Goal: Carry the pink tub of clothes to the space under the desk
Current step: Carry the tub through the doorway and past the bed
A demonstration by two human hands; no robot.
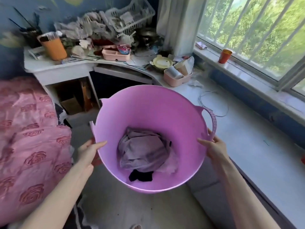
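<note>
Pink tub (pixel 148 116): round, flexible, held clear of the floor in front of the person, tilted slightly toward the camera. One loop handle (pixel 212 119) shows on its right rim; the left rim is notched, with no handle visible there.

Clothes (pixel 142 152): a crumpled lilac garment and a dark piece beneath it, lying in the bottom of the tub.

Left hand (pixel 88 153): grip clamped on the tub's left rim, thumb inside the wall, fingers outside and below.

Right hand (pixel 214 148): grip clamped on the tub's right rim just below the loop handle, thumb lying over the edge.

Worktop (pixel 85 63): white corner desk beyond the tub, heavily cluttered. The dark opening under the desk (pixel 118 85) lies just past the tub's far rim.

On the worktop, above the tub: orange cup (pixel 53 47) to the left; pink tray (pixel 115 54) in the middle; white wire basket (pixel 132 15) tipped on a heap at the back; yellow-lidded dish (pixel 162 62) and a second pink tray with a metal cup (pixel 177 76) to the right.

Bed with pink rose-pattern cover (pixel 31 138): left of the tub.

Window sill (pixel 247 70): right of the tub, carrying a small orange cup (pixel 224 56).
</note>
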